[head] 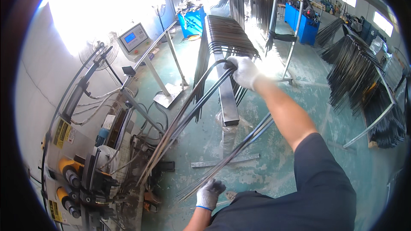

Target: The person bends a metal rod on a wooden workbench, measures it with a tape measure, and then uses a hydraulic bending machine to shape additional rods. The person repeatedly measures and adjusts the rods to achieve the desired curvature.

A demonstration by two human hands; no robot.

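My right hand (243,72), in a white work glove, is closed on the bend of several dark bent metal rods (196,101). Their long legs slant down to the left, and more legs slant down beneath my forearm. Just beyond that hand, many similar rods (228,33) hang side by side over a square metal beam (228,102). My left hand (210,193), gloved too, is low in the view beside the lower rod ends; its fingers look curled, and whether they touch a rod is unclear.
A machine with yellow-and-black rollers (69,175) stands at the left, near a control panel (134,38) on a post. A flat metal bar (224,160) lies on the green floor. Racks of hanging rods (356,67) stand at the right; blue cabinets (192,22) are farther back.
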